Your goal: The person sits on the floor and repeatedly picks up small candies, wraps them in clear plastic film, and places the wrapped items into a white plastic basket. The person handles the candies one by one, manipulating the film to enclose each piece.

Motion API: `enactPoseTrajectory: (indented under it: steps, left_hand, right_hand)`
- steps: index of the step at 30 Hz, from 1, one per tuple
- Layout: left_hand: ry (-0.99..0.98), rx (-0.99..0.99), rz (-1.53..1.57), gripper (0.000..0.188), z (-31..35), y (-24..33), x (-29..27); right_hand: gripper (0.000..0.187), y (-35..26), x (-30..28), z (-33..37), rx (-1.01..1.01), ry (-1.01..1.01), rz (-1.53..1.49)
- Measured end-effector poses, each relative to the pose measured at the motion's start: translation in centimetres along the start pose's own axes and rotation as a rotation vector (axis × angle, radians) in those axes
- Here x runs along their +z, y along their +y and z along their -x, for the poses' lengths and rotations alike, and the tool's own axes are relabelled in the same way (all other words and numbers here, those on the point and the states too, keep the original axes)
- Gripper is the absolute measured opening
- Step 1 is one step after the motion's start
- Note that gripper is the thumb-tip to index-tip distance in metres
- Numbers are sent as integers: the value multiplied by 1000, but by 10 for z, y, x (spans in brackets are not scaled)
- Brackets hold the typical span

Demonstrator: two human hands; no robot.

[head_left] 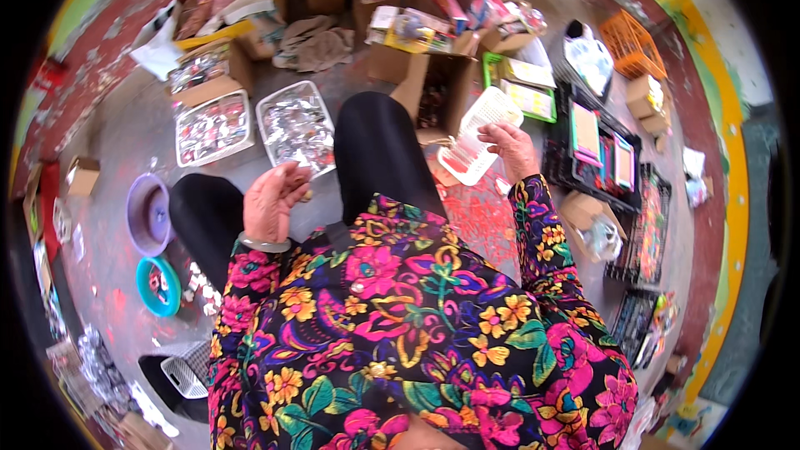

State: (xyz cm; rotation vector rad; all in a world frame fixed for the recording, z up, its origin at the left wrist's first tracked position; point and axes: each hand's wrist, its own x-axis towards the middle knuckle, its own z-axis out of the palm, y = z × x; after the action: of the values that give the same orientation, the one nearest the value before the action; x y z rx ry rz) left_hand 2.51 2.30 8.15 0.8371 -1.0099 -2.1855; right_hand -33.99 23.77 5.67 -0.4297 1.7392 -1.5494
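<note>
My left hand, with a pale bangle at the wrist, hovers beside my left knee with its fingers loosely bent and apart. Nothing shows in it. Beyond it on the floor is a white tray full of small shiny packets, and a second white tray of similar packets stands to its left. My right hand is over the near right side of a white slotted basket, fingers stretched out and slightly apart. Whether it touches the basket I cannot tell. Reddish pieces show inside the basket.
An open cardboard box stands beyond my right knee. Black crates line the right side, with an orange crate farther back. At left are a purple basin and a teal bowl. Red scraps cover the floor near me.
</note>
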Motion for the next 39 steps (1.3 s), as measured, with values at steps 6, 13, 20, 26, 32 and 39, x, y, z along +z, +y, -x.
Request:
enactPoseTrajectory:
  steps: [6, 13, 20, 26, 32, 39]
  left_hand:
    - [-41, 20, 68, 30, 17, 20, 23]
    - [-28, 50, 48, 29, 26, 24, 26]
    - [-38, -24, 119, 27, 23, 16, 26]
    - [-56, -9, 103, 21, 18, 11, 28]
    - [16, -34, 53, 16, 15, 6, 20]
    - [29, -13, 41, 20, 16, 5, 19]
  right_hand:
    - [31, -64, 166, 30, -28, -584, 32]
    - [20, -36, 233, 47, -56, -695, 31]
    - [12, -33, 226, 46, -98, -621, -74]
    - [11, -31, 226, 45, -16, -598, -132]
    - [12, -30, 229, 46, -68, -639, -100]
    - [15, -31, 229, 48, -55, -637, -94]
